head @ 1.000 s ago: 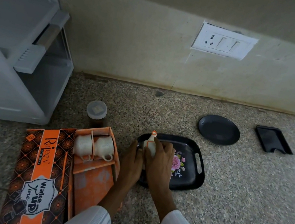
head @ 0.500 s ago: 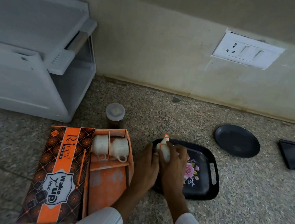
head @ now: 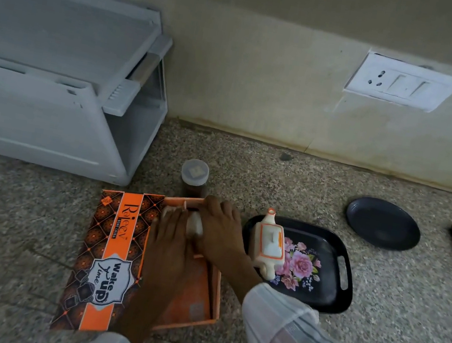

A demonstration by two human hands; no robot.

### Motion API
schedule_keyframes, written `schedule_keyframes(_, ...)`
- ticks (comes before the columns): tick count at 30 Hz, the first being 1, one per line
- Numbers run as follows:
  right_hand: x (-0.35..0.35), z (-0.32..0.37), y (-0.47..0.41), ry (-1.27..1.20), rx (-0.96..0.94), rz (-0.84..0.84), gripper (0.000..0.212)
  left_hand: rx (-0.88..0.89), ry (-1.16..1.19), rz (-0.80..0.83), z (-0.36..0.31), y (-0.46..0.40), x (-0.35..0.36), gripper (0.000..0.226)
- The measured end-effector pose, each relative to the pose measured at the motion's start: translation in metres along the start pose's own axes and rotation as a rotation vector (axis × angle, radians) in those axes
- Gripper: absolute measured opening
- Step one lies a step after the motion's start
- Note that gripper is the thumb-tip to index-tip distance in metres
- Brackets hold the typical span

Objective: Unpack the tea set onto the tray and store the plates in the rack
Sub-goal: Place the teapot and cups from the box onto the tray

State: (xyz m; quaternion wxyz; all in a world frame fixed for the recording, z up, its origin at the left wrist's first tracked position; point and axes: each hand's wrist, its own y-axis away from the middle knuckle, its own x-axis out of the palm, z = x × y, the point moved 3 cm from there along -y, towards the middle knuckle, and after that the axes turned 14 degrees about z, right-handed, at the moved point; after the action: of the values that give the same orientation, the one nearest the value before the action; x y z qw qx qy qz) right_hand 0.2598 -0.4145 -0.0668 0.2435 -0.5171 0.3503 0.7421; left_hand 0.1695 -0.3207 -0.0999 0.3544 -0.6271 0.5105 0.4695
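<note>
Both hands reach into the orange tea-set box (head: 192, 294): left hand (head: 171, 232) and right hand (head: 219, 228) each curl around a white cup (head: 195, 224). The teapot (head: 268, 242) stands on the floral tray (head: 326, 296).

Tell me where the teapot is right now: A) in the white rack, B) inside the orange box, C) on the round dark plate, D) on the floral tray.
D: the teapot stands on the floral tray, clear of both hands, which are over at the orange box.
</note>
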Motion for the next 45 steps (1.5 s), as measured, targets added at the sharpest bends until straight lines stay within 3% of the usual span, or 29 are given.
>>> schedule_keyframes(4,0.005,0.0,-0.003,0.066,-0.003,0.005,0.054,0.007,-0.131,0.072,0.0,0.0,0.007,0.074)
schedule_keyframes(8,0.003,-0.004,-0.002,0.106,-0.029,0.014,0.062,0.021,-0.116,0.014,0.002,0.0,0.008,0.063)
schedule_keyframes(12,-0.006,-0.008,0.003,0.078,-0.081,-0.04,0.069,0.013,0.03,-0.078,0.001,-0.001,-0.001,0.057)
schedule_keyframes(18,-0.018,-0.011,0.02,-0.192,-0.081,-0.071,0.078,0.015,0.299,-0.141,0.003,-0.004,-0.008,0.056)
schedule_keyframes(22,-0.037,-0.02,0.042,-0.421,-0.04,-0.114,0.077,0.149,0.54,-0.236,-0.021,-0.003,-0.018,0.054)
schedule_keyframes(27,-0.07,-0.073,0.084,-0.458,0.07,-0.207,0.079,0.086,0.946,0.035,-0.073,-0.021,-0.008,0.048)
schedule_keyframes(33,-0.078,-0.172,0.123,-0.362,0.413,-0.24,0.073,-0.02,1.006,0.246,-0.122,-0.044,0.016,0.044)
schedule_keyframes(38,-0.048,-0.219,0.127,-0.355,0.553,-0.14,0.072,-0.093,1.029,0.303,-0.133,-0.052,0.038,0.075)
schedule_keyframes(41,-0.033,-0.227,0.123,-0.377,0.567,-0.123,0.07,-0.107,1.052,0.323,-0.131,-0.054,0.048,0.077)
schedule_keyframes(43,-0.027,-0.23,0.12,-0.393,0.562,-0.131,0.067,-0.112,1.09,0.35,-0.132,-0.053,0.051,0.068)
schedule_keyframes(45,-0.022,-0.233,0.118,-0.398,0.566,-0.128,0.068,-0.113,1.142,0.366,-0.134,-0.049,0.054,0.042)
